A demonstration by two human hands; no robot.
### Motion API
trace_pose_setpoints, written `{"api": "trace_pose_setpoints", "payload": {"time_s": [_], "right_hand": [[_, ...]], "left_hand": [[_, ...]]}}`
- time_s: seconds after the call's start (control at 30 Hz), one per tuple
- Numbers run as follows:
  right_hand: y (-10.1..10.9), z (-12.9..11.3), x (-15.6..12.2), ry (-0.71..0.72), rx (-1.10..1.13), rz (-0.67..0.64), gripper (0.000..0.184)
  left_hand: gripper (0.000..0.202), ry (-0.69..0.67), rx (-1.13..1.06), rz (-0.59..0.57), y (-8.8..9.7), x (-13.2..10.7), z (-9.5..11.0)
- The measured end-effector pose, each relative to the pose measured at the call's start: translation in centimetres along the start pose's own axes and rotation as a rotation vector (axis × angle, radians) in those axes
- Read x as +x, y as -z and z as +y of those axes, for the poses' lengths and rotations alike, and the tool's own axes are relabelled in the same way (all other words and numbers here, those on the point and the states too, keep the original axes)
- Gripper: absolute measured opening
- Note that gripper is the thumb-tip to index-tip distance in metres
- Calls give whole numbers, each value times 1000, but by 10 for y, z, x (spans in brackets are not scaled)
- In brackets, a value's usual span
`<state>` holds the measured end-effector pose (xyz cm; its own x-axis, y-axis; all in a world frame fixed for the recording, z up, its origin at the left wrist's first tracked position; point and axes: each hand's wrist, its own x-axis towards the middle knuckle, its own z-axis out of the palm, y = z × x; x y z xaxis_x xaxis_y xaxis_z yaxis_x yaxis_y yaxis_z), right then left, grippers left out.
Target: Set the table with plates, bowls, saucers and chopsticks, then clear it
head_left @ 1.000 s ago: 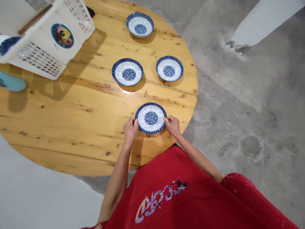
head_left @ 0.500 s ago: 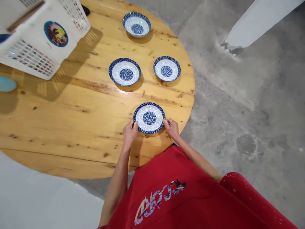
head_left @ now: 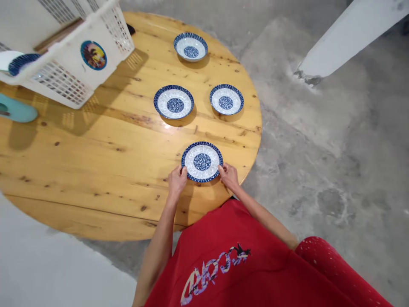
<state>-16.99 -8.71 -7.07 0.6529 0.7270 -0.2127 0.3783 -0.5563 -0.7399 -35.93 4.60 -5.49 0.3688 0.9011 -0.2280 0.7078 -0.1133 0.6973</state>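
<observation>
A round blue-and-white patterned plate (head_left: 202,161) is near the table's front right edge, gripped from both sides. My left hand (head_left: 177,180) pinches its left rim with the thumb on top. On the opposite rim my right hand (head_left: 229,176) does the same, fingers curled under the edge. Whether the plate touches the wood or is slightly raised, I cannot tell. Beyond it are three matching dishes: one bowl-like dish (head_left: 174,102) to the left, a smaller one (head_left: 226,99) to the right, and a deeper bowl (head_left: 191,47) farthest away.
A white plastic basket (head_left: 75,55) with a round sticker stands at the upper left of the wooden table (head_left: 105,175), holding blue-rimmed dishware (head_left: 22,62). A light-blue object (head_left: 19,108) lies before it. A white pillar (head_left: 345,42) rises from the concrete floor at right.
The camera view has shifted, so the table and dishes appear slightly lower and more of the basket shows. Both hands keep the same hold on the plate.
</observation>
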Motion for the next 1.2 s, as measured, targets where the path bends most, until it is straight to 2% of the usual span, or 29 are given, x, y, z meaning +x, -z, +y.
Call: {"api": "trace_pose_setpoints", "payload": {"time_s": [0.47,0.63,0.73,0.87,1.03,1.2], "right_hand": [[0,-2,-5,-1,-6,-2,38],[10,9,-12,-67,139,-10,42],[19,18,-18,-135,252,39,41],[32,25,-29,-186,334,92,39],[44,33,-47,-198,341,136,38],[43,42,-68,-202,316,105,36]], "left_hand": [[35,-12,-37,-1,4,-3,-1],[38,113,-251,-21,8,-10,-12],[34,185,-377,36,15,-19,-22],[28,238,-434,117,30,-30,-33],[26,230,-448,217,44,-42,-47],[26,277,-457,340,59,-66,-68]]}}
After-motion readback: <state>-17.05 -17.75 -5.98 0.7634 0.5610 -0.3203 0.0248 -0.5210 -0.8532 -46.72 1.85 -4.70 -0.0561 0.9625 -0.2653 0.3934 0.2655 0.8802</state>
